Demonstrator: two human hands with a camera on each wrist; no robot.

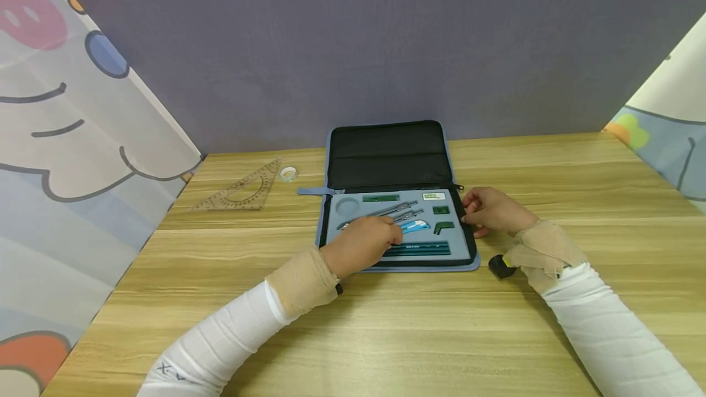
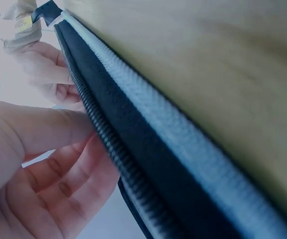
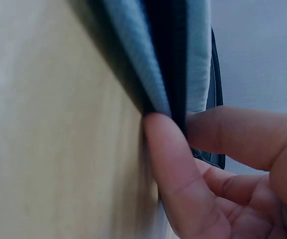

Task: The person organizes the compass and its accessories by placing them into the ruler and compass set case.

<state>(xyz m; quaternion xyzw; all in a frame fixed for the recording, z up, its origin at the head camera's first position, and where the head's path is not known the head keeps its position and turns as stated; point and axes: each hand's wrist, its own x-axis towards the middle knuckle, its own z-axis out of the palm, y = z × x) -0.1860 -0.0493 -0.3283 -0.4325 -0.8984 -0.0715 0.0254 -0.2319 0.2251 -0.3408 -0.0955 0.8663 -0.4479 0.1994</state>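
Case (image 1: 386, 158) lies open at the surface's (image 1: 551, 299) centre; our left hand (image 1: 364, 247) rests curled over the tools at its 7 o'clock. Left wrist: its fingers (image 2: 69, 184) curl, grip unclear. Right wrist: our right hand (image 3: 223, 164) pinches the case's 3 o'clock edge.

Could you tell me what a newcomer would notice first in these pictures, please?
An open blue zip case of drawing tools lies mid-table, its black lid folded back. The left hand rests over the tray's instruments, while the right hand pinches the case's right edge. A clear set square and small tape roll lie far left.
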